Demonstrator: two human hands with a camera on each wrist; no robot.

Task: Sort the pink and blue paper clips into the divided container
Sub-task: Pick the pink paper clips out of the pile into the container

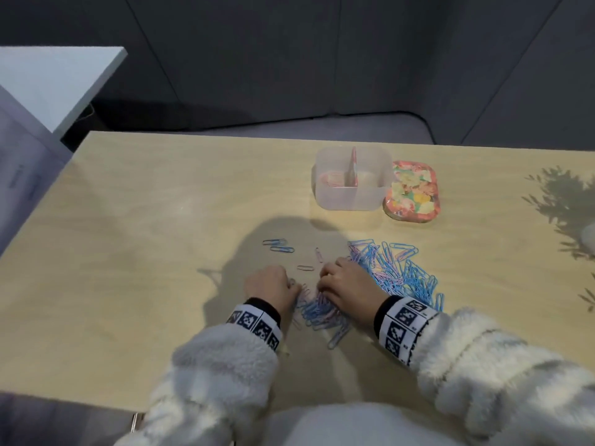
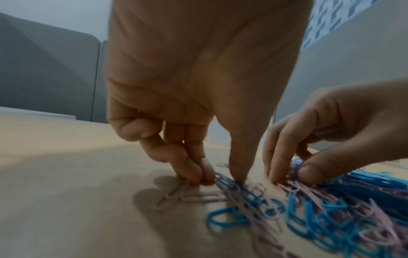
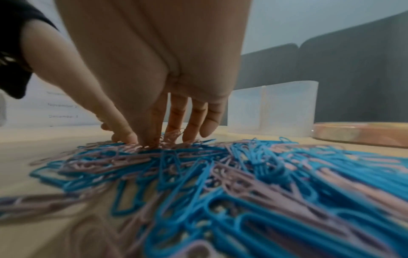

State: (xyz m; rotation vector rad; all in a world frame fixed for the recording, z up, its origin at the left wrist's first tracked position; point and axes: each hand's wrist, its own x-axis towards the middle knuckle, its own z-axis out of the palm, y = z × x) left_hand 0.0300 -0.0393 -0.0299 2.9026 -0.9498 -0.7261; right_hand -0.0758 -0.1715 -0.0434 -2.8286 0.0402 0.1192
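A heap of pink and blue paper clips (image 1: 391,272) (image 3: 232,174) lies on the wooden table (image 1: 145,236), reaching towards me between my wrists. My left hand (image 1: 291,289) (image 2: 220,179) comes down on the heap's left edge with curled fingers. Its fingertips (image 2: 198,178) press pink clips (image 2: 176,197), and its thumb pinches in beside them. My right hand (image 1: 322,286) (image 3: 145,142) pinches a tuft of pink clips out of the heap. The clear divided container (image 1: 352,201) (image 3: 273,108) stands beyond the heap, with pink clips in its left compartment (image 1: 331,180).
A floral lid (image 1: 412,193) (image 3: 362,132) lies against the container's right side. A few stray clips (image 1: 278,246) sit left of the heap. A white shelf (image 1: 58,82) stands at the far left. A dark sofa runs behind the table.
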